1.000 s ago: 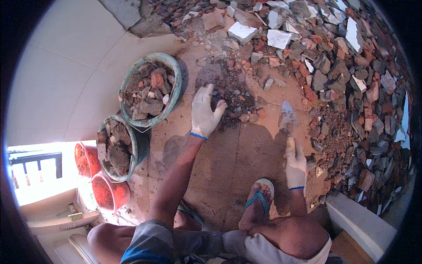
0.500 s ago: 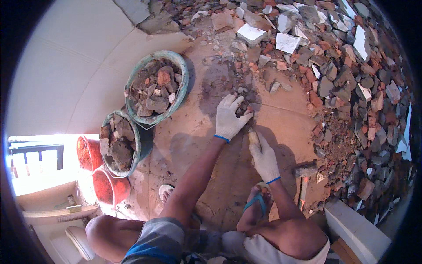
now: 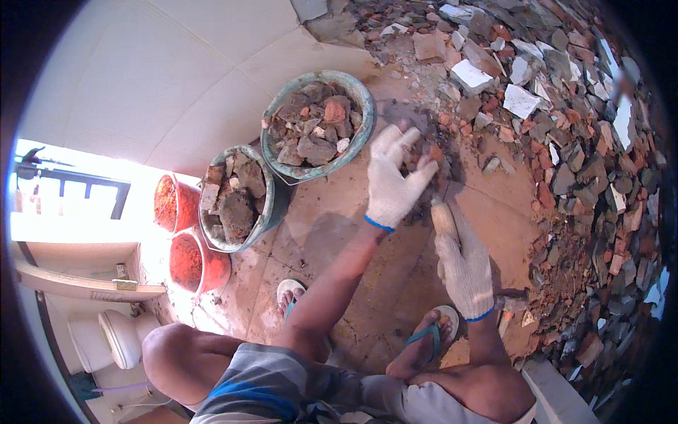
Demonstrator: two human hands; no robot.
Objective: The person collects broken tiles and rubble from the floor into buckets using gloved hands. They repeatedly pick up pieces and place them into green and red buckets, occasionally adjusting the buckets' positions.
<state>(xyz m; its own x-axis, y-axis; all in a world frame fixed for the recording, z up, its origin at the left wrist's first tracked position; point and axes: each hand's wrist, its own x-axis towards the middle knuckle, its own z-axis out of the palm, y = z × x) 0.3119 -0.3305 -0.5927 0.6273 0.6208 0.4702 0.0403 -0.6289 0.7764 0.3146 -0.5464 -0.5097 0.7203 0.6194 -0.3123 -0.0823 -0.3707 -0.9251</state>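
My left hand, in a pale knitted glove with a blue cuff, curls its fingers and thumb around bits of rubble. How firmly it grips them cannot be made out. My right hand, gloved the same way, is closed on a wooden-handled trowel. Its handle points away from me toward the rubble by the left fingers, and its blade is hidden there. Left of my left hand stands a greenish bucket heaped with broken masonry. A second greenish bucket, nearer me, also holds chunks.
Two red buckets with reddish contents stand at the left. Broken brick, concrete and white tile form a large pile on the right and far side. A long-handled tool lies beside my right wrist. My sandalled feet are on the tiled floor.
The view has shifted, so the buckets appear farther right. My left hand has moved leftward, closer to the far greenish bucket, with the trowel and my right hand following.
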